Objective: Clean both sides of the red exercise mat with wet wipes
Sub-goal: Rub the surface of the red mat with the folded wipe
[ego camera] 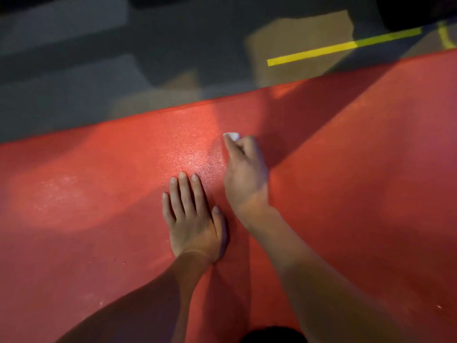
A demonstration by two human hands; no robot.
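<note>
The red exercise mat (99,194) lies flat on the floor and fills most of the view. My left hand (193,219) rests flat on it near the middle, fingers straight and pointing away from me. Just to its right, my right hand (244,174) grips a small white wet wipe (232,136) and holds it against the mat; only a corner of the wipe shows past the curled fingers. A damp, shiny patch lies on the mat beside the wipe.
Beyond the mat's far edge lies grey carpet floor (74,82) with a strip of yellow tape (343,47). Dark objects sit at the top right corner (418,11). Pale dusty marks show on the mat at the left (59,191).
</note>
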